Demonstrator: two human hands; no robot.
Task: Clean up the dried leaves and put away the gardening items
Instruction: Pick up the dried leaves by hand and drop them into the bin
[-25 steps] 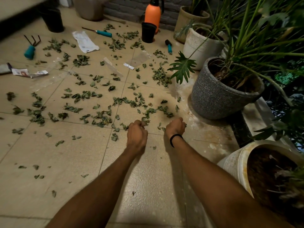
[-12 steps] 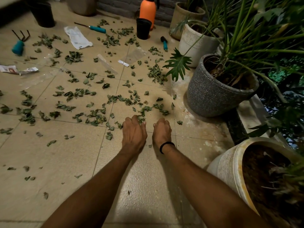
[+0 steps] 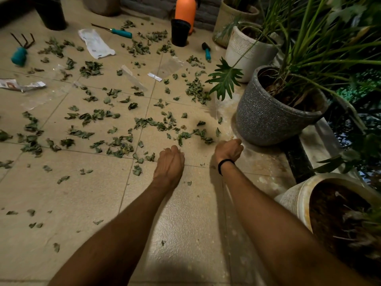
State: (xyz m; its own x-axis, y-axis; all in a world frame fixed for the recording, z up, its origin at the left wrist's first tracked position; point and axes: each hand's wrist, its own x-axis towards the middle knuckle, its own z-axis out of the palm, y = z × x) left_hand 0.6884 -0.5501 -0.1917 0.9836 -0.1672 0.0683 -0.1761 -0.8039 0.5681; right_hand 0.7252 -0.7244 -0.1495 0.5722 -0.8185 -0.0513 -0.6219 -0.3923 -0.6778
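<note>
Scooping bare-handed, we reckon. So where do our hands sit on the floor [image 3: 185, 223]?

Low and close together. Our left hand [image 3: 170, 162] rests on the tile with its fingers bent over and bunched like a cup; we cannot tell whether anything lies under it. Our right hand [image 3: 228, 149], above the black wristband [image 3: 225, 162], has its fingers curled in with a pale scrap at the tips. Whether it grips that scrap or merely touches it, we cannot tell either.

And the dried leaves [image 3: 121, 145]?

Mostly ungathered, we judge. A few crumbs lie nearer to us than the hands. The first thick drift starts just ahead and to the left of the left hand, then spreads well beyond both hands. Cupped hands suit them: they look light and brittle, so raking them into a heap should beat pinching each one.

What crowds us?

The cream pot [image 3: 292, 201] stands beside our right forearm. The grey pot [image 3: 268, 120] is just right of the right hand, and a split leaf [image 3: 225, 78] hangs over the leaves beyond it. Farther ahead lie a clear plastic bag [image 3: 134, 78] and a white packet [image 3: 97, 45]. A hand rake [image 3: 19, 55] sits far to the left, and a teal-handled tool [image 3: 120, 33] lies past the packet. Farthest off stand a black cup [image 3: 180, 33] and the orange sprayer [image 3: 185, 11].
</note>
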